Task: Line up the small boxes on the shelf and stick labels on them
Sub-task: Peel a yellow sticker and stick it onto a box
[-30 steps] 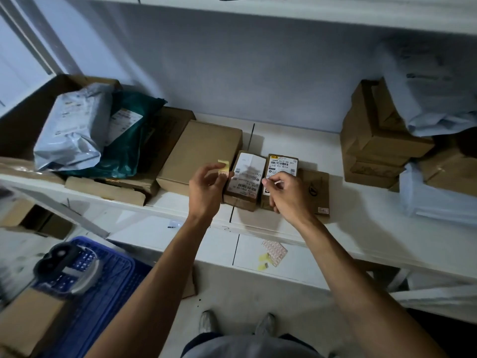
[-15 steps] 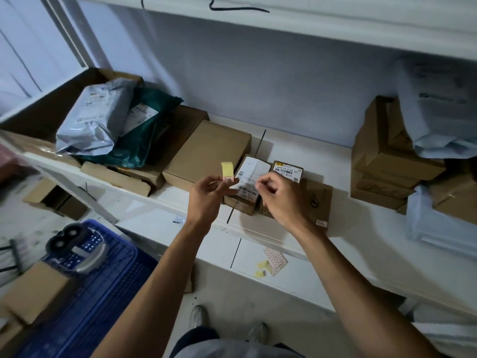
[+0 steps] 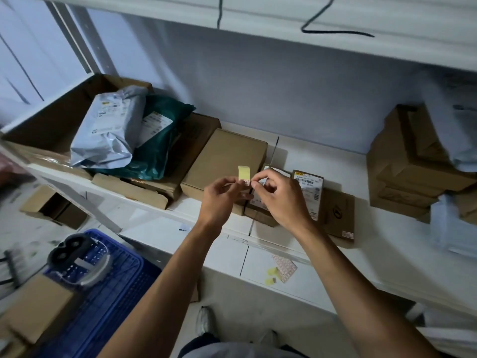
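Observation:
My left hand (image 3: pixel 222 200) pinches a small yellow label strip (image 3: pixel 243 174) that stands upright above the shelf (image 3: pixel 374 244). My right hand (image 3: pixel 280 198) pinches the strip's lower right corner with thumb and forefinger. Behind my hands, three small boxes lie side by side near the shelf's front edge: one with a white label, mostly hidden (image 3: pixel 273 171), one with a barcode label (image 3: pixel 311 192), and a plain brown box (image 3: pixel 338 215). A larger brown box (image 3: pixel 224 161) lies to their left.
A grey mailer bag (image 3: pixel 111 133) and a green bag (image 3: pixel 157 151) rest on boxes at the left. Stacked cartons (image 3: pixel 407 161) stand at the right. A label sheet and yellow scraps (image 3: pixel 281 270) lie on the lower shelf. A blue crate (image 3: pixel 108 293) sits on the floor.
My right hand left the barcode-label box and moved left to meet the left hand at the yellow strip. The left hand raised the strip upright. The view tilted up and right.

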{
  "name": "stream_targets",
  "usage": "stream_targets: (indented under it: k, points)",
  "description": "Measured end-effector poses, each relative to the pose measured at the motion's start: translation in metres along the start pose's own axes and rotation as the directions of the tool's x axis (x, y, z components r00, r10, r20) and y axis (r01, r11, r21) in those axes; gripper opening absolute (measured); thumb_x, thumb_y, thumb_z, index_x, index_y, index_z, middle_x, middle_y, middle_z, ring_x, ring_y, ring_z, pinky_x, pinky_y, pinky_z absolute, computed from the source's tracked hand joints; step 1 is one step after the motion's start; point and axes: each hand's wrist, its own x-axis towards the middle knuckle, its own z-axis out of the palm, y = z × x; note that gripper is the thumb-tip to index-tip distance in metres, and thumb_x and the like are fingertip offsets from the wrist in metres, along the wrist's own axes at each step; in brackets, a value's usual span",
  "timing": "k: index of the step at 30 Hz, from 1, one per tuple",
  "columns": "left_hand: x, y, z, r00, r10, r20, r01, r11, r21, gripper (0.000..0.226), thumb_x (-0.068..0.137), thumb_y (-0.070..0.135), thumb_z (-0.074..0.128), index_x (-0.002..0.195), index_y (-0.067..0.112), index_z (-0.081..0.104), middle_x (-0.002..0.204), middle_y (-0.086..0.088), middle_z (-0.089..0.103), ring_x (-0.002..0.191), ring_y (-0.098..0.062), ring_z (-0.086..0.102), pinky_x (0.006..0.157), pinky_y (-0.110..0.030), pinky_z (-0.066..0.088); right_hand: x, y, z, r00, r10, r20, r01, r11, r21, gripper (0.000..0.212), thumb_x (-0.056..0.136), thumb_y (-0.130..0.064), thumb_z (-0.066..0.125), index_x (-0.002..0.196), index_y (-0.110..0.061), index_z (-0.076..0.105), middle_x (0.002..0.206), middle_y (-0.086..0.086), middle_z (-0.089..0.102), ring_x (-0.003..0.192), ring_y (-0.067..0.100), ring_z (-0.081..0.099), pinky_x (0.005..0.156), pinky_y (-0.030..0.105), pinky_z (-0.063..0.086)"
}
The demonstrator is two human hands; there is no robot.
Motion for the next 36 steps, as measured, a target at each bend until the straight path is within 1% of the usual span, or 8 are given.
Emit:
stream_targets:
  k: [2, 7, 12, 15, 20, 27, 32, 36]
  points:
    - [0.003, 0.005, -0.006, 1.000, -0.014, 0.019, 0.014, 1.000, -0.015, 0.017, 0.097, 0.009, 0.062, 0.105, -0.004, 0.068, 0.094, -0.012, 0.078, 0.083, -0.025, 0.076, 0.075, -0.026, 0.059, 0.003, -0.003, 0.007, 1.000, -0.001, -0.012, 0.001, 1.000, -0.014, 0.006, 0.094, -0.033, 0.067, 0.094, -0.027, 0.069, 0.056, -0.008, 0.059, 0.050, 0.007, 0.053, 0.051, 0.027, 0.040]
    - [0.016, 0.012, -0.021, 0.998, -0.027, 0.049, 0.029, 0.999, -0.040, 0.015, 0.097, 0.004, 0.057, 0.099, -0.005, 0.068, 0.091, -0.014, 0.077, 0.083, -0.025, 0.076, 0.074, -0.025, 0.059, 0.011, -0.014, 0.024, 0.999, -0.003, -0.040, 0.000, 0.997, -0.072, 0.006, 0.093, -0.032, 0.067, 0.095, -0.026, 0.067, 0.057, -0.001, 0.060, 0.052, 0.019, 0.056, 0.053, 0.037, 0.046]
    - [0.028, 0.016, -0.036, 0.995, -0.045, 0.088, 0.049, 0.998, -0.042, 0.018, 0.099, 0.005, 0.055, 0.102, -0.005, 0.068, 0.094, -0.018, 0.076, 0.086, -0.026, 0.075, 0.074, -0.025, 0.058, 0.017, -0.022, 0.038, 0.997, 0.011, -0.070, -0.018, 0.995, -0.098, 0.006, 0.092, -0.031, 0.068, 0.097, -0.027, 0.067, 0.057, -0.002, 0.058, 0.050, 0.015, 0.052, 0.052, 0.039, 0.047]
    - [0.031, 0.020, -0.042, 0.991, -0.057, 0.123, 0.061, 0.998, -0.029, 0.020, 0.098, 0.005, 0.055, 0.106, -0.009, 0.067, 0.099, -0.023, 0.075, 0.090, -0.030, 0.075, 0.077, -0.026, 0.060, 0.019, -0.026, 0.043, 0.995, 0.029, -0.093, -0.041, 0.991, -0.124, 0.009, 0.092, -0.032, 0.069, 0.099, -0.026, 0.067, 0.055, -0.004, 0.053, 0.049, 0.010, 0.047, 0.052, 0.037, 0.044]
    - [0.036, 0.022, -0.048, 0.983, -0.074, 0.170, 0.081, 0.996, -0.032, 0.016, 0.096, 0.005, 0.058, 0.099, -0.001, 0.073, 0.098, -0.021, 0.076, 0.091, -0.029, 0.074, 0.083, -0.029, 0.059, 0.018, -0.032, 0.047, 0.995, 0.045, -0.088, -0.061, 0.981, -0.184, 0.013, 0.093, -0.032, 0.068, 0.105, -0.027, 0.065, 0.059, -0.008, 0.051, 0.049, 0.003, 0.046, 0.048, 0.027, 0.035]
    - [0.038, 0.016, -0.046, 0.978, -0.148, 0.149, 0.157, 0.986, -0.050, 0.020, 0.095, 0.006, 0.059, 0.102, -0.008, 0.071, 0.099, -0.026, 0.074, 0.091, -0.034, 0.075, 0.082, -0.030, 0.060, 0.020, -0.031, 0.050, 0.993, 0.081, -0.089, -0.098, 0.973, -0.211, 0.008, 0.090, -0.027, 0.070, 0.094, -0.025, 0.063, 0.058, -0.007, 0.052, 0.052, 0.008, 0.048, 0.051, 0.025, 0.033]
    - [0.040, 0.018, -0.042, 0.977, -0.170, 0.125, 0.180, 0.981, -0.072, 0.019, 0.094, 0.012, 0.065, 0.094, -0.006, 0.072, 0.095, -0.025, 0.074, 0.082, -0.030, 0.075, 0.075, -0.026, 0.060, 0.020, -0.028, 0.049, 0.994, 0.090, -0.067, -0.099, 0.985, -0.144, 0.008, 0.090, -0.025, 0.069, 0.089, -0.025, 0.060, 0.056, -0.007, 0.056, 0.051, 0.009, 0.050, 0.054, 0.033, 0.042]
    - [0.042, 0.020, -0.041, 0.980, -0.177, 0.096, 0.183, 0.981, -0.067, 0.020, 0.095, 0.010, 0.063, 0.096, -0.009, 0.069, 0.099, -0.031, 0.072, 0.087, -0.037, 0.074, 0.066, -0.023, 0.058, 0.022, -0.024, 0.049, 0.993, 0.110, -0.048, -0.110, 0.994, -0.008, 0.008, 0.089, -0.027, 0.068, 0.087, -0.023, 0.062, 0.058, -0.002, 0.064, 0.054, 0.018, 0.058, 0.058, 0.039, 0.051]
